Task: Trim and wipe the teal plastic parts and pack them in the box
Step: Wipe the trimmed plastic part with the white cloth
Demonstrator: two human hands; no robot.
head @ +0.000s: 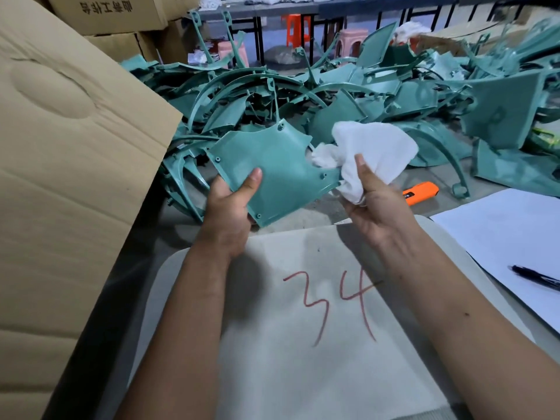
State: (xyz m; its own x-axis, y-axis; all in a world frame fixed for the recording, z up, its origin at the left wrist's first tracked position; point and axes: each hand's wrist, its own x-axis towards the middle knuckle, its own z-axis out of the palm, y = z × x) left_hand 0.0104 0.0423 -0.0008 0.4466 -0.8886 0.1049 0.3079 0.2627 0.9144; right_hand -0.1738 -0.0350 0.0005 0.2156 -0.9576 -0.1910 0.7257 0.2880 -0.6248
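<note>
A flat teal plastic panel (277, 165) with small screw holes is held up above the table. My left hand (231, 207) grips its lower left edge, thumb on top. My right hand (375, 201) holds a bunched white cloth (375, 147) against the panel's right edge. A big heap of teal plastic parts (348, 95) covers the table behind. The cardboard box (66, 165) stands at the left, its flap leaning toward me.
An orange utility knife (421, 193) lies on the table right of my right hand. A pale mat marked "34" (318, 344) lies under my arms. White paper (512, 237) with a black pen (536, 278) sits at the right. More cartons (115, 13) and stools (295, 28) stand behind.
</note>
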